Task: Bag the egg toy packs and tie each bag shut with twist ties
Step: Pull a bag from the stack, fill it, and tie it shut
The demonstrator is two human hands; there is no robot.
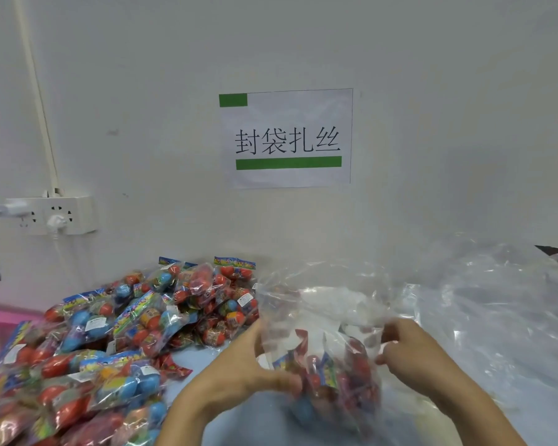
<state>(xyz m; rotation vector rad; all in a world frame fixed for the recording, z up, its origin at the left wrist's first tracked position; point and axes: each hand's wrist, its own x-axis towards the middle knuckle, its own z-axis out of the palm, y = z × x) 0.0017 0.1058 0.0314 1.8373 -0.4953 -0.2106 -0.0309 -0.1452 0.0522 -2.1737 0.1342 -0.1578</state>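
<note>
Held between both hands just below the camera, the clear bag stands roughly upright on the desk, long axis vertical, mouth pointing up and away toward the wall, with egg toy packs settled in its lower half. Left hand grips the bag's left side with curled fingers while right hand pinches the film on the right, both about equally near. Loose packs lie heaped to the left, spare clear bags to the right; I see no twist tie.
</note>
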